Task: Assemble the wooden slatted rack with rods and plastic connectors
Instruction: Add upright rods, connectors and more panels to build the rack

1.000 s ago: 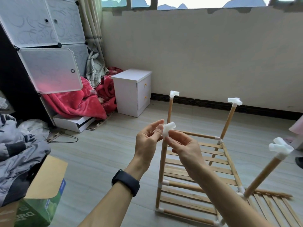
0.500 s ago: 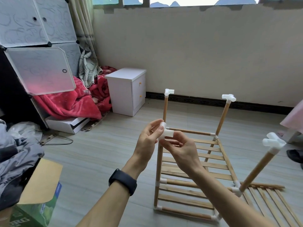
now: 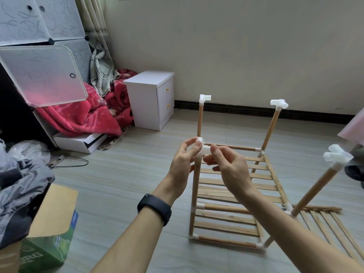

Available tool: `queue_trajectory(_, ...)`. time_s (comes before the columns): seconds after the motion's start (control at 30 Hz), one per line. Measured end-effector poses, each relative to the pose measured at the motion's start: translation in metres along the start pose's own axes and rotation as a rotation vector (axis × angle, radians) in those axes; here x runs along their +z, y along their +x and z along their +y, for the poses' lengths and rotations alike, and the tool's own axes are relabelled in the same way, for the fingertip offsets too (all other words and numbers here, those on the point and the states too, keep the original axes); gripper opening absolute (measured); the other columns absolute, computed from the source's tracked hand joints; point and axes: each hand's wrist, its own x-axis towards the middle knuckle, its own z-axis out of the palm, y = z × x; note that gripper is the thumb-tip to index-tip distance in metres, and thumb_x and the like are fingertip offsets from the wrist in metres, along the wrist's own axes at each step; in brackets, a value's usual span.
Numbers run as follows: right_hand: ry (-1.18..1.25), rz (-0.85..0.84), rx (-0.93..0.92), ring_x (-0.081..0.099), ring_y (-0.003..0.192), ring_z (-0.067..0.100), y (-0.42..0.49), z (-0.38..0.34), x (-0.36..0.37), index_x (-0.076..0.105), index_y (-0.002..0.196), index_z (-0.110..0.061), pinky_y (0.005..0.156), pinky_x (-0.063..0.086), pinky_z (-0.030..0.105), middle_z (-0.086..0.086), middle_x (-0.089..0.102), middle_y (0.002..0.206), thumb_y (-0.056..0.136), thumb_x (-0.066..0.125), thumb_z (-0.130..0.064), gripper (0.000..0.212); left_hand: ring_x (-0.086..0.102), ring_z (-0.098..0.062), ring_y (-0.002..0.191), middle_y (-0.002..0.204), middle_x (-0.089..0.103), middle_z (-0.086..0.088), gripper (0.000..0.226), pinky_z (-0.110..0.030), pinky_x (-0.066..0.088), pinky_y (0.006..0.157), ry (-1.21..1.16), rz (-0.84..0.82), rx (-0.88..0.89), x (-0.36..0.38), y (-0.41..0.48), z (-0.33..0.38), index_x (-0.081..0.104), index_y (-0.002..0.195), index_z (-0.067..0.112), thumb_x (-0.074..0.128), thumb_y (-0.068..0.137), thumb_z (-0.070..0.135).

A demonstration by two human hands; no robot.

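Observation:
A partly built wooden rack stands on the floor, its slats framed by rods and white plastic joints. Three upright rods carry white connectors at their tops: far left, far right, near right. Both hands hold a loose white connector at the top of the near-left upright rod. My left hand pinches its left side. My right hand pinches its right arm with thumb and forefinger. Whether the connector sits on the rod end is hidden by the fingers.
A second slatted panel lies flat on the floor at right. A white bedside cabinet stands by the wall, red blankets and a plastic cube wardrobe at left. An open green carton sits near left.
Both hands lowered the white connector from mid-air down to the top of the near-left upright rod. The view tilted downward.

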Motion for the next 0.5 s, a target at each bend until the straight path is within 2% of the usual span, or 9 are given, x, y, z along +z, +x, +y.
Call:
queue_trajectory(0.13,0.004,0.013,0.02,0.073,0.082,0.015,-0.0003,0.0007,0.0017,0.066,0.102,-0.019,0.072,0.058,0.024,-0.004,0.075,0.082,0.102,0.053,-0.031,0.018,0.065,-0.026,0.113,0.121,0.067,-0.008,0.034,-0.04,0.05,0.097,0.027,0.01,0.014,0.0004,0.0032,-0.0031,0.058,0.129,0.028,0.054,0.1,0.046)
queue_trajectory(0.23,0.0,0.024,0.033,0.072,0.079,0.015,-0.0016,0.0005,0.003,0.065,0.1,-0.015,0.07,0.058,0.025,-0.003,0.073,0.078,0.103,0.052,-0.028,0.018,0.065,-0.024,0.114,0.122,0.067,-0.005,0.043,-0.044,0.05,0.1,0.036,0.021,0.032,0.0012,0.0054,-0.0042,0.059,0.125,0.034,0.056,0.088,0.057)
queue_trajectory(0.33,-0.01,0.036,0.038,0.07,0.075,0.015,-0.0022,0.0006,0.0041,0.064,0.099,-0.014,0.068,0.057,0.025,-0.002,0.071,0.075,0.104,0.052,-0.029,0.02,0.064,-0.024,0.114,0.123,0.065,-0.002,0.044,-0.048,0.05,0.103,0.044,0.024,0.041,0.0014,0.0069,-0.005,0.061,0.123,0.037,0.055,0.085,0.058)
queue_trajectory(0.5,0.007,0.036,0.048,0.068,0.07,0.011,-0.0042,-0.0021,0.0046,0.065,0.099,-0.012,0.064,0.054,0.021,-0.002,0.069,0.072,0.104,0.052,-0.029,0.022,0.065,-0.024,0.113,0.123,0.064,-0.003,0.036,-0.05,0.049,0.105,0.076,0.025,0.062,0.0015,0.006,-0.0061,0.058,0.129,0.035,0.053,0.098,0.052)
